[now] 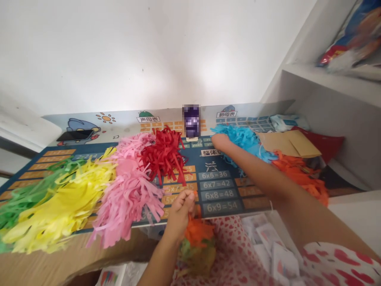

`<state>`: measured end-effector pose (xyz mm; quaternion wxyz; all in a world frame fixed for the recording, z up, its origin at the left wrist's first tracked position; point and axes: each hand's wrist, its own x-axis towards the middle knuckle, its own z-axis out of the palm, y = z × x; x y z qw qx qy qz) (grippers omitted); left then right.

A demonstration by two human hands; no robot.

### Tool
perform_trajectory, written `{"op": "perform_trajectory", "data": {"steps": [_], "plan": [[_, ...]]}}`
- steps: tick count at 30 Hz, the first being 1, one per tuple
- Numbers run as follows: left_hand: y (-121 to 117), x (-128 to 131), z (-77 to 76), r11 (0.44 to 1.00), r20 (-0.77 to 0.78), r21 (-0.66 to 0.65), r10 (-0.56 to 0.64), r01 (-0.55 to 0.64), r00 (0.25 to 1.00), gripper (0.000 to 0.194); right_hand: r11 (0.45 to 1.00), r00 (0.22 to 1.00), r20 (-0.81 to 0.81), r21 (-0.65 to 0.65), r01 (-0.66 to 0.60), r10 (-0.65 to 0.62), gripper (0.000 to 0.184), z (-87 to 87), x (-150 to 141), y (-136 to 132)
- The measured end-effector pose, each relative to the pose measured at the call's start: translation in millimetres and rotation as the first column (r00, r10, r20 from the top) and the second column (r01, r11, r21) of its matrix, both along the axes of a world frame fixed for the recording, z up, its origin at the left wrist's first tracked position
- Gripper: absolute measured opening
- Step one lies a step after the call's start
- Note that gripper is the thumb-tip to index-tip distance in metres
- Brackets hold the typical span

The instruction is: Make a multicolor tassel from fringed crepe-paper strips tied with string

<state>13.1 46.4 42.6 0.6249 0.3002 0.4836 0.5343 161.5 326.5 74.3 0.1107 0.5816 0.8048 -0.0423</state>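
Observation:
My left hand (183, 201) is closed in a pinch at the near edge of the table. Between its thumb and fingers is the top of an orange paper tassel (200, 232), which hangs below the table edge in front of my lap. Under the orange strips hangs a yellow-green part, too blurred to make out. My right hand (220, 142) reaches to the left end of a pile of blue paper tassels (242, 137) and touches or nearly touches its strips. The fingers of that hand are hidden, so its grip does not show.
Red (165, 155), pink (127, 194), yellow (65, 204) and green paper tassels (32, 192) lie on the left of the printed table mat (218, 194). Orange tassels (303, 176) and a brown envelope (290, 143) are at right. A phone (192, 121) stands against the wall.

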Motion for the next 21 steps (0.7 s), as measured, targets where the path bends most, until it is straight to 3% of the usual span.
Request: {"op": "perform_trajectory", "data": {"steps": [4, 7, 8, 10, 12, 13, 16, 19, 21], "plan": [[-2, 3, 1.9, 0.999, 0.025, -0.026, 0.028, -0.028, 0.999, 0.048, 0.997, 0.994, -0.101, 0.077, -0.028, 0.036, 0.023, 22.4, 0, -31], [-6, 2, -0.7, 0.999, 0.001, 0.002, 0.042, -0.042, 0.999, 0.047, 0.979, 0.949, -0.255, 0.122, -0.161, 0.188, 0.022, 30.5, 0, -85], [-7, 1, -1.3, 0.999, -0.023, 0.023, 0.043, -0.043, 0.999, 0.046, 0.965, 0.902, -0.343, 0.124, -0.232, 0.261, 0.02, 29.2, 2, -108], [-8, 0, -1.3, 0.997, -0.107, 0.076, 0.037, -0.029, 0.994, 0.044, 0.931, 0.616, -0.717, 0.13, -0.341, 0.326, 0.014, 21.5, 7, -154], [-9, 0, 0.6, 0.991, -0.246, 0.135, 0.032, 0.002, 0.969, 0.039, 0.922, 0.371, -0.89, 0.119, -0.369, 0.264, 0.015, 10.4, 13, -194], [-10, 0, 2.1, 0.986, -0.328, 0.163, 0.035, 0.02, 0.944, 0.037, 0.933, 0.3, -0.928, 0.111, -0.341, 0.22, 0.015, 4.6, 16, -209], [-11, 1, 7.0, 0.965, -0.545, 0.244, 0.054, 0.096, 0.837, 0.029, 0.974, 0.218, -0.975, -0.002, -0.228, 0.049, 0.012, -11.2, 21, -234], [-13, 2, 10.7, 0.945, -0.675, 0.276, 0.059, 0.178, 0.735, 0.026, 0.975, 0.143, -0.98, -0.158, -0.154, -0.136, 0.01, -22.6, 23, -241], [-14, 3, 12.0, 0.935, -0.729, 0.28, 0.061, 0.216, 0.682, 0.024, 0.973, 0.095, -0.979, -0.19, -0.129, -0.178, 0.012, -26.4, 25, -243]]}}
